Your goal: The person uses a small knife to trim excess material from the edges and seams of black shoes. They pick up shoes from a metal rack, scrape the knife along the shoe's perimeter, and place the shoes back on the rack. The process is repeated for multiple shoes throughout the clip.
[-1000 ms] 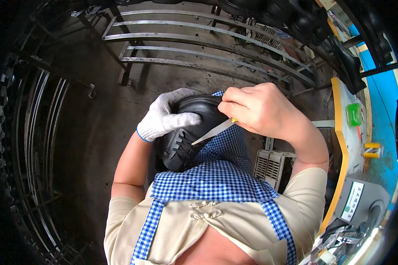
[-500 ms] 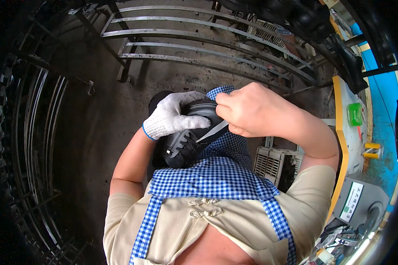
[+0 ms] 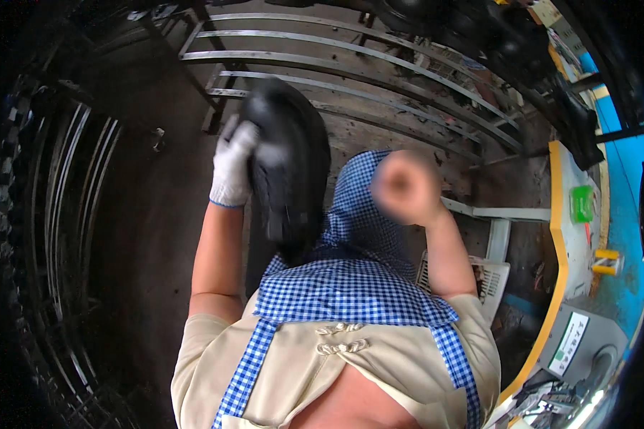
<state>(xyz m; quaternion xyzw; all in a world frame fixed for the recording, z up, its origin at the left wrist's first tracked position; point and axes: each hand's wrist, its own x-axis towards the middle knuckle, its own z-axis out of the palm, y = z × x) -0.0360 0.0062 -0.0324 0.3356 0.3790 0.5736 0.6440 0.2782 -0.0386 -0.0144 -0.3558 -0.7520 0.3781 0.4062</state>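
Note:
My left hand, in a white knitted glove with a blue cuff edge, grips a black shoe by its left side. The shoe is held up in front of my lap, its rounded toe pointing away from me; motion smears its details. My bare right hand is apart from the shoe, over the blue checked apron at my right knee. A blur covers its fingers, so whether they hold anything does not show.
Metal rail racks stand ahead and at the left. On the right is a yellow-edged workbench with a green box and a grey machine. Black shoes sit at the upper right; a pale crate lies below the bench.
The shoe has swung up and away from my lap in my left hand. My right hand has left the shoe and moved lower right; the thin pointed blade it held no longer shows.

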